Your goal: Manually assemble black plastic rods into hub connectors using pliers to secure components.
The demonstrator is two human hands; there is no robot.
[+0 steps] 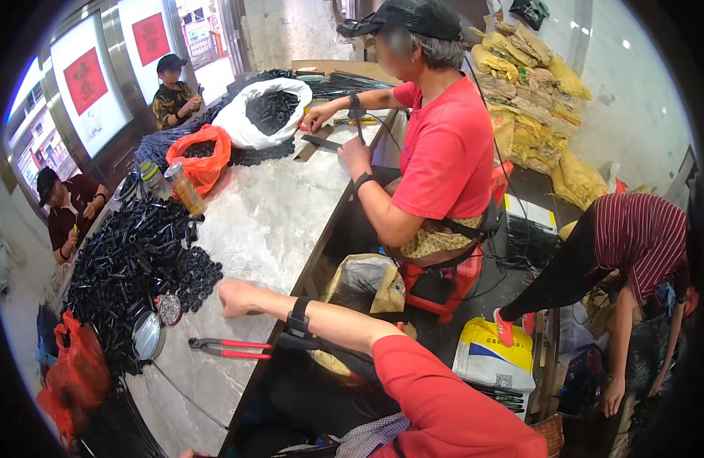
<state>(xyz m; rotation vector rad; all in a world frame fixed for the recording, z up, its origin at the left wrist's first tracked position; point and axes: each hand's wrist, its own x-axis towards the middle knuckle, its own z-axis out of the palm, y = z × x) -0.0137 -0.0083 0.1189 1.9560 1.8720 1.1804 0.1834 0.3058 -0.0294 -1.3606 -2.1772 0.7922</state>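
Note:
My right hand (239,298) rests low over the grey marbled table (272,221), its fingers curled closed. What they hold, if anything, is hidden. Just left of it lie small black ring-like pieces (197,278) beside a big heap of black tube-shaped parts (130,256). Cutting pliers with red handles (230,349) lie on the table nearer to me. Left of the pliers are a round dish of small silvery pieces (169,309) and an oval shiny dish (147,336). Only a sliver of my left hand (193,454) shows at the lower edge; its fingers cannot be made out.
A co-worker in a red shirt (443,145) sits along the table's right side, handling a dark strip. Open white (233,114) and orange (218,168) bags and two jars (184,191) stand farther back. Another person (642,237) bends at right. Yellow sacks (512,99) are piled behind.

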